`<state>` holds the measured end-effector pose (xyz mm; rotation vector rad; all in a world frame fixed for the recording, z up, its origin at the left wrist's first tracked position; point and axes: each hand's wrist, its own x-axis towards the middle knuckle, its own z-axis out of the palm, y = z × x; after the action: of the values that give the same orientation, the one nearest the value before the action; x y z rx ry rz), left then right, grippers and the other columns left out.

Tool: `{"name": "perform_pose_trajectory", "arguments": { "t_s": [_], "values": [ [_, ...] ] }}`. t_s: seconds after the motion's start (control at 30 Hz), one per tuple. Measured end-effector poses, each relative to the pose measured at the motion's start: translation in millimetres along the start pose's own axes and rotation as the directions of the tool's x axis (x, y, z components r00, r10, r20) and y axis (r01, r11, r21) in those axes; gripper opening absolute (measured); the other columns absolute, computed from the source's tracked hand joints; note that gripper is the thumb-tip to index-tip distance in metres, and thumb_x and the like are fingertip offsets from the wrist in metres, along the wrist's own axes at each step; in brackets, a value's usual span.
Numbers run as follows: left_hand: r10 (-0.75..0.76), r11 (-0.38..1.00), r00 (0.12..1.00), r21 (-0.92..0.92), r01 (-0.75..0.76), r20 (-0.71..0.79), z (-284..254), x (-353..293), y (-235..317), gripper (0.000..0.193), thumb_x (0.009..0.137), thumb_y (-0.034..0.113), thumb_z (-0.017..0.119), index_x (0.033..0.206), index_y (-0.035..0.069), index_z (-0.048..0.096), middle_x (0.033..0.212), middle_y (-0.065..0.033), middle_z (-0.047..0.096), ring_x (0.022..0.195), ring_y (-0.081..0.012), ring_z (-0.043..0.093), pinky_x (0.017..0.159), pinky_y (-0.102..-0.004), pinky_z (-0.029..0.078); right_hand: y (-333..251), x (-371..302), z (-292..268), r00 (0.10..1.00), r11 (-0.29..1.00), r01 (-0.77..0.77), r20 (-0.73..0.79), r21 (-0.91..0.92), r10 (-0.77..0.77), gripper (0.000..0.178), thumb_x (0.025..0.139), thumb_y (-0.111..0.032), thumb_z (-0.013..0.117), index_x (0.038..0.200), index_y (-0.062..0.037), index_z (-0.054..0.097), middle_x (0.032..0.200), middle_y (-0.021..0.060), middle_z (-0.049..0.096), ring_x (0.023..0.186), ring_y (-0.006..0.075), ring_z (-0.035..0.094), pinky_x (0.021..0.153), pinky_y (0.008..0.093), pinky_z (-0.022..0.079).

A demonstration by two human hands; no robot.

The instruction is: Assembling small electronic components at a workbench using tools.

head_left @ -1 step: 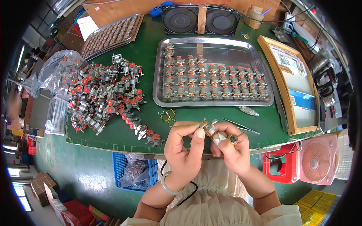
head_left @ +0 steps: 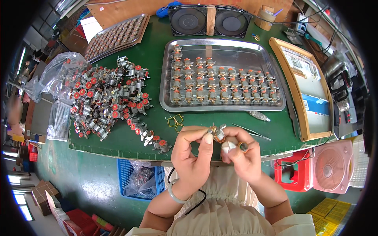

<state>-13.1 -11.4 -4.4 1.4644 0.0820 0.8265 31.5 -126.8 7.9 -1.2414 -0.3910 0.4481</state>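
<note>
Over the bench's near edge, my left hand pinches a small silver metal part between thumb and forefinger. It resembles the small cylindrical parts with red tops lying about. Close beside it my right hand has its fingers closed round a thin tool, whose round dark end shows above the forefinger; its kind is unclear. Something white covers a right fingertip. Just beyond my hands lie a metal tray with rows of these parts, tweezers and a bent yellow wire piece.
To the left a large heap of loose parts spreads over the green bench, beside a plastic bag. Another filled tray lies behind. Two black speaker-like units stand at the back. A wood-framed box leans at right.
My right fingers have shifted slightly down, and the white-covered fingertip sits a little lower, farther from the metal part. My left hand is nearly still.
</note>
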Motion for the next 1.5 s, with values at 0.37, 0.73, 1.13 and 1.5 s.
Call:
{"name": "perform_pose_trajectory", "arguments": {
  "t_s": [0.37,0.73,1.13,1.5],
  "values": [
    [-0.060,0.989,0.998,-0.130,0.064,0.035,-1,2,-1,0.007,0.084,-0.001,0.054,0.090,-0.001,0.052,0.089,-0.0090,0.056,0.076,-0.0119,0.051,0.070,-0.0236,0.042,-3,0,-4,0.990,0.989,-0.128,-0.054,0.070,0.132,0.027,0.079,-0.006,0.066,0.100,-0.0013,0.050,0.067,0.0035,0.054,0.052,0.0047,0.044,0.048,0.0192,0.037],
    [-0.311,0.842,0.934,-0.404,0.357,0.177,-12,16,4,0.011,0.087,0.005,0.053,0.096,-0.001,0.051,0.108,-0.0134,0.050,0.105,-0.0273,0.054,0.089,-0.0360,0.046,-26,8,-65,0.966,-0.052,0.235,0.239,-0.971,-0.100,0.041,0.062,-0.003,0.069,0.099,-0.0022,0.051,0.078,0.0115,0.053,0.066,0.0312,0.057,0.055,0.0390,0.045],
    [-0.389,0.740,0.856,-0.439,0.510,0.341,-10,14,-3,0.010,0.086,0.003,0.054,0.096,0.001,0.051,0.122,-0.0209,0.048,0.110,-0.0275,0.051,0.093,-0.0371,0.041,-34,14,-42,0.783,0.338,0.608,0.473,-0.718,-0.403,0.027,0.064,0.001,0.063,0.089,-0.0035,0.054,0.065,0.0042,0.056,0.053,0.0180,0.054,0.048,0.0304,0.037],
    [-0.200,0.863,0.917,-0.382,0.331,0.345,-11,10,-12,0.020,0.080,-0.001,0.060,0.095,0.002,0.046,0.120,-0.0252,0.048,0.108,-0.0327,0.052,0.092,-0.0410,0.043,-38,7,-37,0.973,0.934,-0.028,0.206,-0.356,0.108,0.017,0.074,-0.001,0.057,0.091,0.0020,0.056,0.063,0.0046,0.054,0.051,0.0113,0.049,0.045,0.0266,0.035]
  ]
}}
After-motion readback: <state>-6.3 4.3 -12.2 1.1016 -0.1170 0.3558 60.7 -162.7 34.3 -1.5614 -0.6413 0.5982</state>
